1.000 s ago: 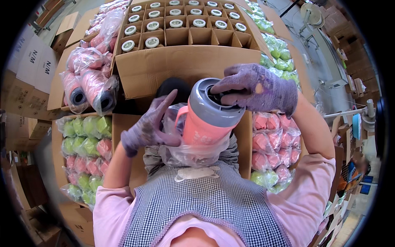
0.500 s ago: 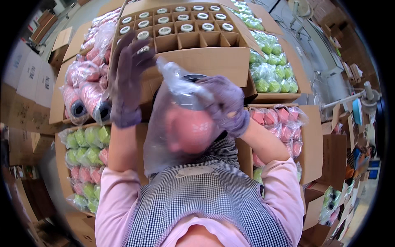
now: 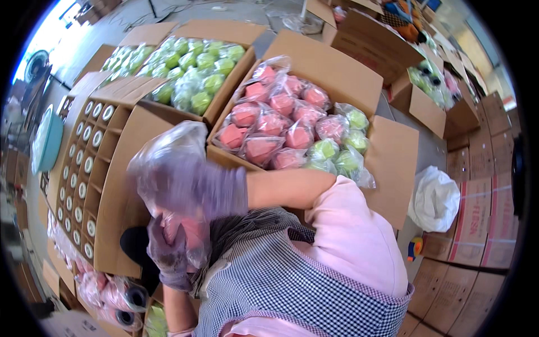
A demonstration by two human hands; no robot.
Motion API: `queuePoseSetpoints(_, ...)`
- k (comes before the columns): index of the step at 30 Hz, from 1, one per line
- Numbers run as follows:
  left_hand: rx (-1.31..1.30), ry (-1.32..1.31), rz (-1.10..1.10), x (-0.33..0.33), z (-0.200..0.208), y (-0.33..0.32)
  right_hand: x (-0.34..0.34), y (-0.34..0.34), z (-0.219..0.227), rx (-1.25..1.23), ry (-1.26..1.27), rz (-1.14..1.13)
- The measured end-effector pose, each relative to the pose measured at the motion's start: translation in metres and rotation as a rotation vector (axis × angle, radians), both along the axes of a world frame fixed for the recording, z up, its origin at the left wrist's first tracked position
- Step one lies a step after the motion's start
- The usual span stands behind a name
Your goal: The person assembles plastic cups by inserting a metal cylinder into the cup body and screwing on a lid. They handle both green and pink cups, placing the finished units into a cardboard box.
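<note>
My left hand (image 3: 167, 250) grasps the pink jug (image 3: 196, 231) at 8 o'clock; my right hand (image 3: 196, 186), blurred, covers its bag (image 3: 178, 137), grip unclear. Cartons (image 3: 474, 224) between 3 and 4 o'clock bear red lettering.

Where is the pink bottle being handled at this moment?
In the head view, the pink bottle is left of centre, held by the left hand just below the blurred right hand, right of the divided carton.

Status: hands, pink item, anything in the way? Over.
Left hand holding pink item in clear plastic; right hand across the plastic, motion-blurred, grip unclear. Nothing visibly blocking; open carton of bagged pieces to the right.
</note>
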State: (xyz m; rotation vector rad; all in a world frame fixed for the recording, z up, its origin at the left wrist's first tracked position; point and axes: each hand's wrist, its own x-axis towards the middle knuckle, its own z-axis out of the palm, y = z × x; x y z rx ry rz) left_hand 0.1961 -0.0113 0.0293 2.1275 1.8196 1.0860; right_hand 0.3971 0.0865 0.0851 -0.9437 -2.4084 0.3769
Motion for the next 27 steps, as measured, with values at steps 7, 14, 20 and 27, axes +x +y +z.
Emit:
queuePoseSetpoints(7,-0.133,0.126,-0.684,0.094,0.05,0.103,0.098,0.008,-0.042,-0.034,0.374,0.161)
queuePoseSetpoints(14,0.255,0.544,-0.902,0.236,0.102,0.177,0.248,0.005,-0.049,-0.211,0.123,-0.346)
queuePoseSetpoints(20,0.511,-0.035,-0.815,0.223,0.116,0.201,0.383,0.007,-0.122,0.212,0.125,-1.133)
queuePoseSetpoints(27,0.17,0.13,-0.661,0.166,0.056,0.177,0.464,0.031,-0.262,0.406,0.39,-1.669)
